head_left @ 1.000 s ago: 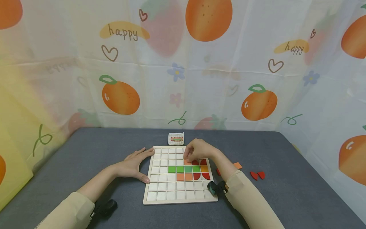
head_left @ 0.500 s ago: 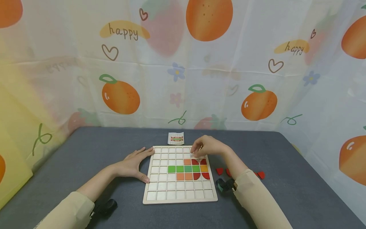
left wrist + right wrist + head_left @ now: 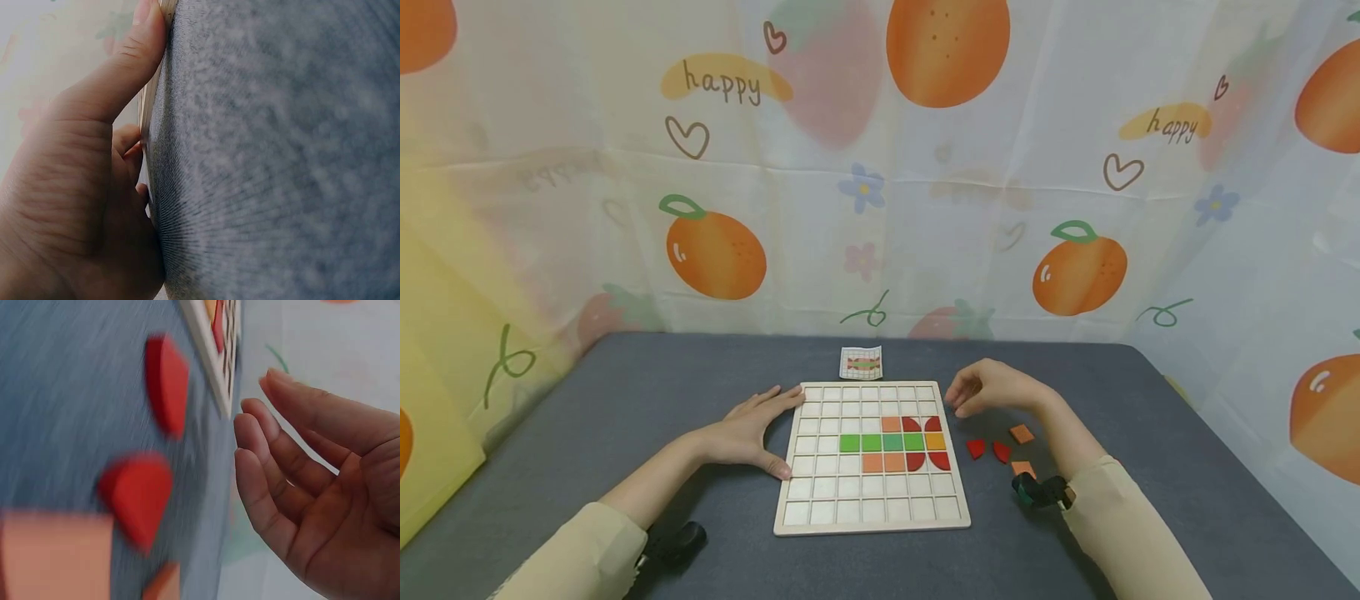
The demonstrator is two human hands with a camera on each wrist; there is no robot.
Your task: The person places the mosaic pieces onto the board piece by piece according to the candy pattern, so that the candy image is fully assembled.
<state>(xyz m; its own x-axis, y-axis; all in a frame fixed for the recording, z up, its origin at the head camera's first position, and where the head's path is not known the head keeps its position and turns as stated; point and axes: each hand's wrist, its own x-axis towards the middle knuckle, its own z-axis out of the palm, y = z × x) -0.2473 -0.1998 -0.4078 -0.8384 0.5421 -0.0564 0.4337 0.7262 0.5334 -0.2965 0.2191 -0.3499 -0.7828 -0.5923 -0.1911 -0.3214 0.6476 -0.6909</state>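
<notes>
A white gridded board [image 3: 837,487] lies flat on the table, with green, orange and red tiles set in its right half. My left hand [image 3: 743,435] rests against its left edge, thumb and fingers spread; in the left wrist view the thumb [image 3: 128,69] touches the board's side. Just off the board's upper right edge hovers my right hand [image 3: 1000,388], fingers loosely bent and holding nothing, as the right wrist view also shows. Below that hand lie red quarter-round pieces [image 3: 976,449] and orange square tiles [image 3: 1022,434], some partly hidden by the right wrist.
Behind the board lies a small pattern card [image 3: 861,363] with a coloured picture on a grid. Dark wrist cameras [image 3: 679,546] sit at both wrists. A printed fabric backdrop [image 3: 820,250] stands behind the dark grey table [image 3: 730,358].
My right hand has left the orange tile on the board and moved right, past the board's edge. Loose pieces its arm covered are visible now. The left hand stays put.
</notes>
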